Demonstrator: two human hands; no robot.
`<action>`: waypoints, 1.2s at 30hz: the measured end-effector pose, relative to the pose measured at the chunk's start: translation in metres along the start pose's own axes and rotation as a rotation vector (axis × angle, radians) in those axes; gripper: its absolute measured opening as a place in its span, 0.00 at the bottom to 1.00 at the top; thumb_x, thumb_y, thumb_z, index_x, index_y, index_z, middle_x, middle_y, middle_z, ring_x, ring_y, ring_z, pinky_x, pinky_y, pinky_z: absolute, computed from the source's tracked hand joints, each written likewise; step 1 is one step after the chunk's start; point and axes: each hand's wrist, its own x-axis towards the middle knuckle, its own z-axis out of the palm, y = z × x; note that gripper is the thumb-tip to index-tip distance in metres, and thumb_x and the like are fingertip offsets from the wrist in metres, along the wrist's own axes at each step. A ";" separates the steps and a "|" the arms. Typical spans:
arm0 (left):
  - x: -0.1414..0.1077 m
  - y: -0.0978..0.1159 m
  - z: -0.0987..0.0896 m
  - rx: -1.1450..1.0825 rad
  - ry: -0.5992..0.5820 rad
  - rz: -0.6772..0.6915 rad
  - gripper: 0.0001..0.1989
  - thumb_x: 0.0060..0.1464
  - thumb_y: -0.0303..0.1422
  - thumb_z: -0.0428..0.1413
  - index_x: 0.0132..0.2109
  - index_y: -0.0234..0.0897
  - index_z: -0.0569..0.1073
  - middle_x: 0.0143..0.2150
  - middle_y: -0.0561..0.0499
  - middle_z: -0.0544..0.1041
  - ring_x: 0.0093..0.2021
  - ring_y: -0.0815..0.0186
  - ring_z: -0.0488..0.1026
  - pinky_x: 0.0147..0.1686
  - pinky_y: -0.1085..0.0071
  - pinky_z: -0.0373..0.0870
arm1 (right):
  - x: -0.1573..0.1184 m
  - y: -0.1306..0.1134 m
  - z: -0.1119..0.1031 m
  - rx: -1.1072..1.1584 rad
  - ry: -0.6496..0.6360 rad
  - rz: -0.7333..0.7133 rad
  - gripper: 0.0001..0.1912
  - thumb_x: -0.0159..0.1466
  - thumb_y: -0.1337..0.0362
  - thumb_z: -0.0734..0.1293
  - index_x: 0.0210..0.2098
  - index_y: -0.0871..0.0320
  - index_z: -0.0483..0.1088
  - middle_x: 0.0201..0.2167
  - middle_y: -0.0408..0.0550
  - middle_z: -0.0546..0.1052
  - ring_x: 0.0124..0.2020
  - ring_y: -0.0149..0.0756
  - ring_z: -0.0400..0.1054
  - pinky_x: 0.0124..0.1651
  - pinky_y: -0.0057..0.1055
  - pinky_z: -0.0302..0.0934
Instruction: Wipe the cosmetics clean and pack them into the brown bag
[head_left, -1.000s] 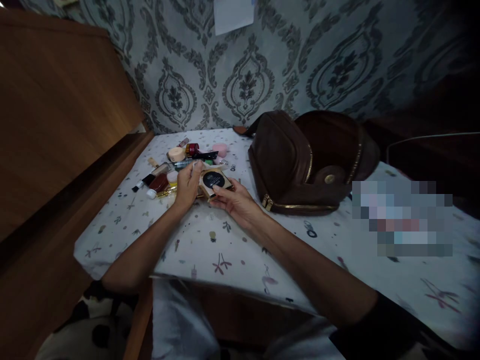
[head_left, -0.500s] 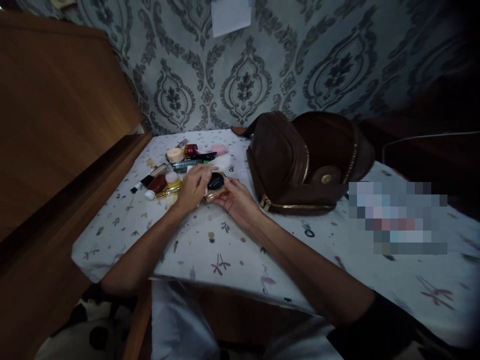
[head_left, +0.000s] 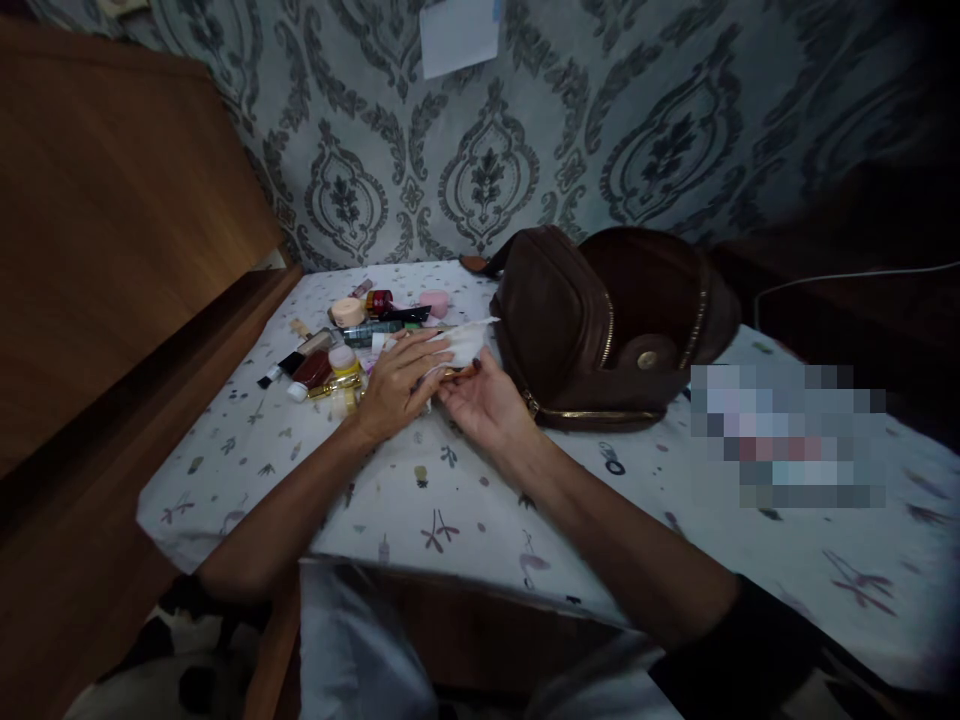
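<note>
My right hand point(head_left: 489, 402) grips a gold, square-cornered cosmetic case point(head_left: 456, 373) from the right side; only a thin gold edge shows. A crumpled white wipe point(head_left: 466, 345) covers most of it, including the black round top. My left hand point(head_left: 405, 378) presses the wipe down on the case with its fingers bent over it. Just left of my left hand lies a cluster of cosmetics: a yellow jar with a pale lid point(head_left: 344, 361), a gold tube point(head_left: 334, 385), a brown bottle with a white cap point(head_left: 312, 372) and a teal bottle point(head_left: 369, 333).
A brown leather bag point(head_left: 600, 330) with gold zips stands to the right, near the patterned wall. Farther right on the printed tablecloth point(head_left: 525, 530) is a blurred-out item point(head_left: 787, 435). A wooden cabinet point(head_left: 127, 200) borders the table on the left.
The white wipe has spread over the case's black round top, which now is hidden. My left hand has shifted right across it, and the case has tilted in my right hand.
</note>
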 end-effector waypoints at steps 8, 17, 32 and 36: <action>-0.001 -0.001 0.002 -0.061 0.077 -0.195 0.26 0.67 0.45 0.47 0.68 0.42 0.60 0.70 0.40 0.61 0.70 0.56 0.56 0.68 0.52 0.53 | -0.001 -0.001 0.000 -0.020 -0.017 0.048 0.06 0.69 0.67 0.62 0.37 0.55 0.71 0.28 0.44 0.79 0.34 0.33 0.75 0.42 0.30 0.75; -0.004 -0.006 0.001 -0.208 0.141 -0.318 0.33 0.64 0.50 0.49 0.69 0.41 0.58 0.70 0.40 0.62 0.69 0.52 0.58 0.68 0.54 0.53 | -0.003 0.005 -0.007 -0.199 0.018 0.075 0.07 0.66 0.68 0.67 0.30 0.58 0.71 0.23 0.43 0.78 0.25 0.28 0.73 0.31 0.23 0.70; 0.001 0.004 -0.001 -0.105 0.164 -0.126 0.17 0.68 0.36 0.48 0.54 0.34 0.75 0.56 0.41 0.78 0.58 0.60 0.73 0.59 0.59 0.68 | -0.007 0.005 -0.003 -0.123 -0.082 0.139 0.06 0.65 0.62 0.71 0.36 0.57 0.72 0.28 0.42 0.79 0.30 0.30 0.74 0.39 0.29 0.73; 0.000 0.017 0.002 -0.127 0.100 -0.037 0.19 0.69 0.35 0.45 0.60 0.35 0.71 0.62 0.40 0.73 0.63 0.60 0.68 0.62 0.57 0.65 | -0.008 0.004 -0.002 -0.072 -0.109 0.109 0.09 0.62 0.57 0.72 0.37 0.54 0.72 0.27 0.37 0.77 0.27 0.28 0.71 0.34 0.27 0.71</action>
